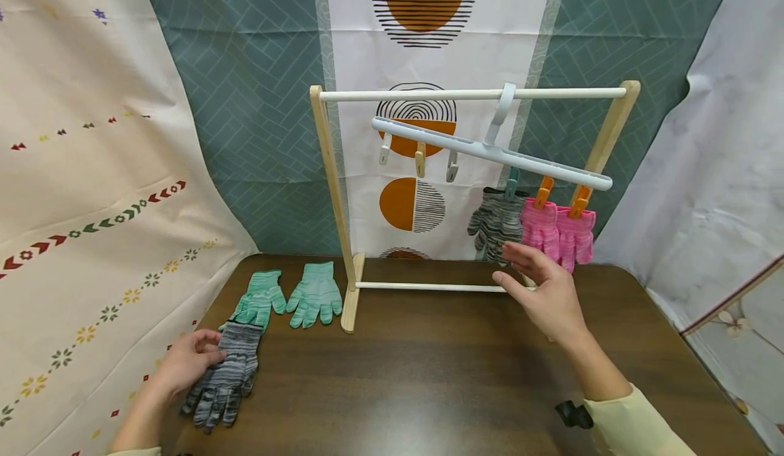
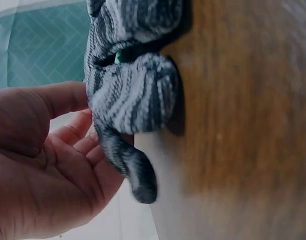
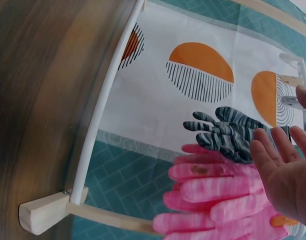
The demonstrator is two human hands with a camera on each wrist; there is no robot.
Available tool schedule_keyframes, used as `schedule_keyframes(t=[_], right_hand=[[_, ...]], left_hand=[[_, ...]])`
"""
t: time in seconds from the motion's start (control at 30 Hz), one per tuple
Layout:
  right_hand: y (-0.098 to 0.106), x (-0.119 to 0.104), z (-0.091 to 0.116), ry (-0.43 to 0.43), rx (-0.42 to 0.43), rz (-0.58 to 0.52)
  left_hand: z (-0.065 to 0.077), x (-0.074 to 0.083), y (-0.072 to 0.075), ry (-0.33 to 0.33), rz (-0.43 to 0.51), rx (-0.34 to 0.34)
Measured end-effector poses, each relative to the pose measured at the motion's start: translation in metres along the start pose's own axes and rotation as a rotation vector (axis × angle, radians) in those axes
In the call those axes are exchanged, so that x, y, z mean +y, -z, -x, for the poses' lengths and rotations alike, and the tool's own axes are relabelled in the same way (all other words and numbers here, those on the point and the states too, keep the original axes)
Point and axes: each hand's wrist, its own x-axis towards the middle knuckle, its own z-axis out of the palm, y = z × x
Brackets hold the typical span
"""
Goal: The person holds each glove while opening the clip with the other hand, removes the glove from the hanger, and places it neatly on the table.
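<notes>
My left hand [image 1: 186, 361] is at the left edge of a grey-and-black striped knit glove [image 1: 235, 354], thumb and fingers pinching its side. The glove lies palm-down near the table's left edge, its cuff overlapping a mint green glove [image 1: 260, 296]. A second mint green glove [image 1: 316, 295] lies flat beside that one. My right hand [image 1: 548, 303] is raised, fingers loosely extended and holding nothing, in front of the hanging gloves. On a pale blue hanger [image 1: 465, 148], clips hold a grey striped glove [image 1: 497, 221] and pink gloves [image 1: 576, 235].
The hanger hooks over the top bar [image 1: 416, 95] of a wood-and-white rack, tilting down to the right. Several unused clips, among them a beige clip [image 1: 420, 160], hang from its left half. The rack's wooden foot [image 1: 351, 306] stands just right of the green gloves. Patterned cloth surrounds the table [image 1: 392, 367].
</notes>
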Motion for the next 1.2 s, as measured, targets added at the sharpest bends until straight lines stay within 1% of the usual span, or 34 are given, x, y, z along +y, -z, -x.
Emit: schedule_keyframes(t=[0.1,0.17,0.3,0.5,0.63,0.73,0.83,0.97,1.07,1.2], right_hand=[[0.002,0.000,0.000,0.010,0.023,0.013],[0.004,-0.011,0.001,0.010,0.032,0.021],[0.006,-0.012,0.001,0.014,0.052,0.015],[0.010,-0.015,-0.001,0.016,0.076,0.014],[0.012,-0.018,-0.003,0.015,0.085,0.004],[0.014,-0.018,-0.004,0.019,0.088,-0.010],[0.015,-0.013,-0.006,0.029,0.096,-0.028],[0.017,0.001,-0.011,0.042,0.116,-0.033],[0.018,0.011,-0.015,0.049,0.130,-0.039],[0.020,0.015,-0.019,0.057,0.137,-0.057]], left_hand=[[-0.001,-0.002,0.000,0.001,-0.039,0.016],[-0.001,-0.001,0.000,-0.003,-0.066,0.028],[0.000,0.001,0.001,0.007,-0.096,0.036],[0.001,0.003,0.001,0.063,-0.116,0.044],[0.003,0.005,0.000,0.079,-0.123,0.059],[0.003,0.004,-0.001,0.077,-0.133,0.076],[0.004,0.002,-0.001,0.056,-0.142,0.100],[0.005,0.003,0.001,0.026,-0.131,0.136],[0.006,0.008,0.003,0.023,-0.106,0.152],[0.009,0.017,0.005,0.005,-0.097,0.174]])
